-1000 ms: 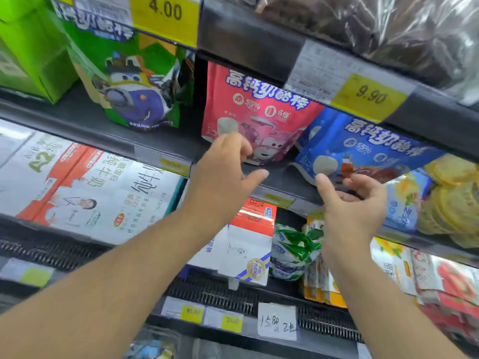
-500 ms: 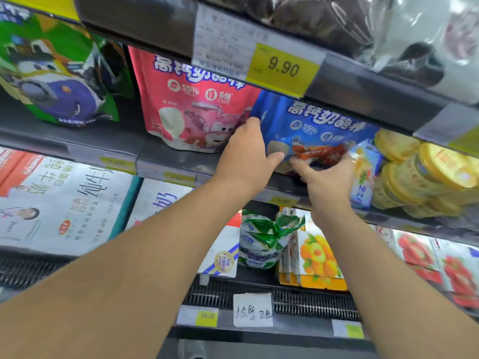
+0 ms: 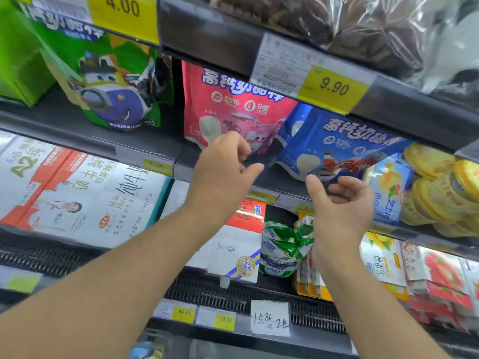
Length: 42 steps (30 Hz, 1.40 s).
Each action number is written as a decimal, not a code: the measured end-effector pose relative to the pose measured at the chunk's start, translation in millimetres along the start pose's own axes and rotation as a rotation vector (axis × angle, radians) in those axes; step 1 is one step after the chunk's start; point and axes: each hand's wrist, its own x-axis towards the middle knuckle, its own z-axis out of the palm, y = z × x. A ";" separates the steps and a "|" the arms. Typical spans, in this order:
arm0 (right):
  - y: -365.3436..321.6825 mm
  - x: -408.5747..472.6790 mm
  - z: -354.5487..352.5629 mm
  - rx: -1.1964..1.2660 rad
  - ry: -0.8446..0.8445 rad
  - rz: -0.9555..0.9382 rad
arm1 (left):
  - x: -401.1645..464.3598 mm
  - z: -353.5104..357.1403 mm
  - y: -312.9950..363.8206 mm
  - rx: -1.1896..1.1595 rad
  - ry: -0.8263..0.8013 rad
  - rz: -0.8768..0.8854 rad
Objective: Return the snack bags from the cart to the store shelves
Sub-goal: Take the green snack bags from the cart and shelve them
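Glossy blue snack pouch (image 3: 334, 149) leans on the dark middle shelf (image 3: 145, 141), beside the upright pink snack pouch (image 3: 228, 110). Left hand (image 3: 223, 169) and right hand (image 3: 339, 200) hover before them, fingers loosely curled, gripping nothing

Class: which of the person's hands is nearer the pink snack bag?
Left. The left hand is at the pink snack bag's lower edge; the right hand sits below the blue snack bag.

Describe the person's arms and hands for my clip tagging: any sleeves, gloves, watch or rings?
Both forearms are bare up to the frame edge, with no sleeve in view. The left hand and right hand are ungloved. No watch, bracelet or ring shows on the wrists or visible fingers.
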 end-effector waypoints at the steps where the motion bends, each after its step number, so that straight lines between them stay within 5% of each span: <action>1: -3.1 -13.5 9.7 -0.028 -0.093 -0.032 | 1.6 -11.7 -8.9 0.005 0.086 -0.032; 4: -11.5 -35.9 46.5 -0.128 -0.281 -0.102 | 13.1 -37.0 -26.2 0.004 0.227 -0.128; 9: -17.7 -39.6 90.1 -0.191 -0.354 -0.114 | 30.8 -42.4 -31.6 0.046 0.154 -0.152; 23: -30.3 -60.0 105.2 -0.042 -0.180 -0.069 | 26.0 -61.4 -53.3 -0.070 0.170 -0.159; 31: -58.8 -106.8 180.3 -0.053 -0.562 -0.193 | 32.7 -151.3 -114.9 0.162 0.457 -0.244; 42: -68.3 -99.0 235.5 -0.158 -0.623 -0.189 | 74.5 -182.9 -136.3 0.159 0.233 -0.318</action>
